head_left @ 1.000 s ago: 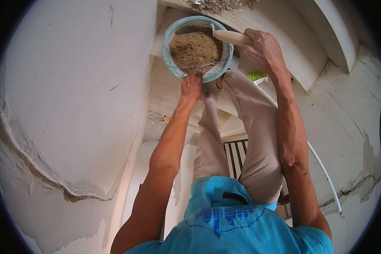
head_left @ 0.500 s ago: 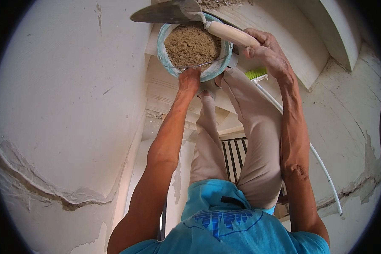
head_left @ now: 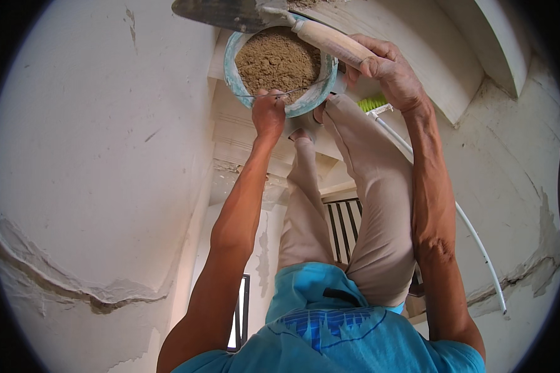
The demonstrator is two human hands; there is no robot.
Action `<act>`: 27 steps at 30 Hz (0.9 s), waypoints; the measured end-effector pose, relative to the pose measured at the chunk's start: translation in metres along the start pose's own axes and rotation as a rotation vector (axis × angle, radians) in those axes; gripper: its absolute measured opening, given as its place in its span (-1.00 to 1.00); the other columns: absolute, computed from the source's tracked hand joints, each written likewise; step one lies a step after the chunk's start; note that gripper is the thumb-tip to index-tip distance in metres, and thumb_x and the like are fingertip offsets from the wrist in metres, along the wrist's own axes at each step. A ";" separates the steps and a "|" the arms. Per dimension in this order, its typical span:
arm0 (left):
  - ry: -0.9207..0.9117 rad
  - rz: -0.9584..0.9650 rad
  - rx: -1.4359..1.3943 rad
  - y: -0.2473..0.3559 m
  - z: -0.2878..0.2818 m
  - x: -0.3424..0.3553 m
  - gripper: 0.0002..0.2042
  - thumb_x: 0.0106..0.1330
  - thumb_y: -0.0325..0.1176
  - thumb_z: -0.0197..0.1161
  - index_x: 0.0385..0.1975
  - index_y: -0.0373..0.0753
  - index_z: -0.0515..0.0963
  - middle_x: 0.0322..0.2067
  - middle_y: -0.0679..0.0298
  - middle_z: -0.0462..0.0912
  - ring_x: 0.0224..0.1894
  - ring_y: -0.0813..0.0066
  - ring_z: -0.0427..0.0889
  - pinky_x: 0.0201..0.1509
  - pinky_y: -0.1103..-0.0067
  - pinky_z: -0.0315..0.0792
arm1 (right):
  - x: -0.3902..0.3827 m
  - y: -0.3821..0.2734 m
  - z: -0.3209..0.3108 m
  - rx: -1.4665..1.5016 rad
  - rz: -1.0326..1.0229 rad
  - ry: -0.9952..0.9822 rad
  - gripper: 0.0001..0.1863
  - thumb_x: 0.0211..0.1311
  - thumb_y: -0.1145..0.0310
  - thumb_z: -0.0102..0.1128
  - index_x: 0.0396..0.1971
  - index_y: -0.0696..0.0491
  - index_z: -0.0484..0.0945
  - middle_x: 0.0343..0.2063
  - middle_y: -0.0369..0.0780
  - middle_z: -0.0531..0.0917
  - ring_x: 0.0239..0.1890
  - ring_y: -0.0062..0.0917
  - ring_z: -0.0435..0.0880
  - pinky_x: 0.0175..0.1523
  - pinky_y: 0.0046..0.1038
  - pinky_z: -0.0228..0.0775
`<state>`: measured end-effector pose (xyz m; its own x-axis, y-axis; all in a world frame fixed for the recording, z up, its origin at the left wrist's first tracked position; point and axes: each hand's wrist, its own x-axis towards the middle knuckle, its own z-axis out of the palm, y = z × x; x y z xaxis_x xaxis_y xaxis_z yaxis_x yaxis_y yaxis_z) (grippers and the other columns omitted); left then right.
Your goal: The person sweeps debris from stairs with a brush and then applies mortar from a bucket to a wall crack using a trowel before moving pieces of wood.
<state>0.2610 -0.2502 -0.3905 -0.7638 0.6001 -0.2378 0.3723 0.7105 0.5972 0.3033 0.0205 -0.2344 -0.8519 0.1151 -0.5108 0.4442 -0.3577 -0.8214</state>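
Observation:
My left hand [head_left: 269, 114] is closed around the thin wire handle [head_left: 303, 89] of a bucket at the near side of its rim. The bucket [head_left: 231, 69] is pale turquoise, smeared with whitish residue, and filled with brown sandy material [head_left: 279, 57]. In my right hand [head_left: 393, 73] is a trowel [head_left: 333, 43], gripped by its wooden handle. Its grey metal blade points left, across and beyond the far rim of the bucket. The blade's upper edge runs out of view.
Pale stair steps [head_left: 410, 43] lie around the bucket and rise at the right. A green-bristled brush [head_left: 372, 102] with a long white handle leans by my right leg. The left wall [head_left: 106, 124] is cracked low down. Dark railing bars [head_left: 342, 227] show between my legs.
The trowel and my right hand have shifted slightly left and away from me. My left hand has moved a little left with the wire handle. The bucket appears slightly further left.

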 end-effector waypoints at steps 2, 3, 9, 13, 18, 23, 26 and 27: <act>-0.057 -0.367 -0.487 0.002 -0.004 -0.003 -0.91 0.14 -0.48 0.16 -0.37 -0.29 0.54 -0.46 0.19 0.57 -0.52 0.39 0.57 -0.50 0.49 0.42 | 0.001 0.000 -0.002 0.010 -0.018 0.011 -0.25 -0.22 -0.14 0.42 -0.15 0.21 0.54 -0.46 -0.28 0.58 -0.36 -0.60 0.53 -0.14 -0.54 0.37; -0.086 -0.549 -0.730 0.007 -0.009 -0.003 -0.90 0.15 -0.50 0.16 -0.34 -0.31 0.53 -0.48 0.23 0.57 -0.55 0.47 0.54 -0.52 0.54 0.40 | 0.001 0.000 -0.003 0.017 -0.025 0.010 -0.25 -0.21 -0.13 0.41 -0.14 0.22 0.54 -0.44 -0.27 0.58 -0.33 -0.59 0.55 -0.10 -0.53 0.38; -0.087 -0.729 -1.017 0.026 -0.032 -0.007 -0.89 0.20 -0.53 0.11 -0.31 -0.37 0.52 -0.57 0.31 0.53 -0.60 0.63 0.45 -0.58 0.66 0.34 | -0.004 0.003 -0.005 0.194 0.031 -0.031 -0.42 -0.13 0.27 0.26 -0.02 0.21 0.50 -0.41 -0.26 0.62 -0.32 -0.61 0.56 -0.13 -0.53 0.40; -0.136 -0.653 -0.909 0.029 -0.039 -0.028 -0.89 0.22 -0.53 0.07 -0.32 -0.38 0.51 -0.55 0.32 0.54 -0.58 0.65 0.46 -0.59 0.68 0.33 | 0.001 -0.002 0.005 0.093 0.030 -0.028 -0.41 -0.17 0.34 0.22 -0.01 0.21 0.49 -0.37 -0.26 0.61 -0.31 -0.60 0.57 -0.13 -0.55 0.41; -0.186 -0.652 -0.789 0.058 -0.082 -0.058 -0.91 0.21 -0.52 0.10 -0.33 -0.34 0.52 -0.58 0.35 0.53 -0.59 0.66 0.46 -0.56 0.68 0.34 | 0.002 0.004 0.005 -0.012 0.191 -0.110 -0.54 -0.21 0.32 0.08 -0.21 0.22 0.51 -0.45 -0.21 0.60 -0.42 -0.59 0.53 -0.34 -0.57 0.37; -0.163 -0.453 -0.611 0.071 -0.112 -0.070 -0.90 0.21 -0.53 0.11 -0.31 -0.33 0.53 -0.56 0.35 0.54 -0.56 0.69 0.47 -0.54 0.71 0.36 | -0.002 -0.016 0.012 -0.046 0.213 0.019 -0.66 -0.17 0.35 -0.02 -0.31 0.13 0.49 -0.56 -0.31 0.50 -0.60 -0.70 0.37 -0.53 -0.61 0.21; -0.124 -0.498 -0.677 0.104 -0.147 -0.051 -0.89 0.22 -0.54 0.11 -0.29 -0.34 0.53 -0.49 0.33 0.55 -0.52 0.70 0.48 -0.51 0.73 0.38 | -0.010 -0.023 0.006 -0.081 0.222 0.113 -0.71 -0.11 0.34 -0.03 -0.33 0.10 0.47 -0.59 -0.33 0.48 -0.62 -0.71 0.34 -0.54 -0.62 0.17; -0.091 -0.490 -0.690 0.112 -0.157 -0.042 -0.89 0.23 -0.54 0.11 -0.29 -0.35 0.54 -0.49 0.32 0.55 -0.52 0.70 0.48 -0.50 0.73 0.38 | -0.011 -0.025 0.005 -0.091 0.227 0.143 -0.73 -0.10 0.33 -0.03 -0.34 0.09 0.47 -0.59 -0.33 0.47 -0.63 -0.72 0.33 -0.54 -0.62 0.16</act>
<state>0.2518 -0.2535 -0.1935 -0.6984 0.3309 -0.6346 -0.4170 0.5325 0.7366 0.3000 0.0234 -0.2071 -0.6827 0.1738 -0.7097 0.6479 -0.3051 -0.6980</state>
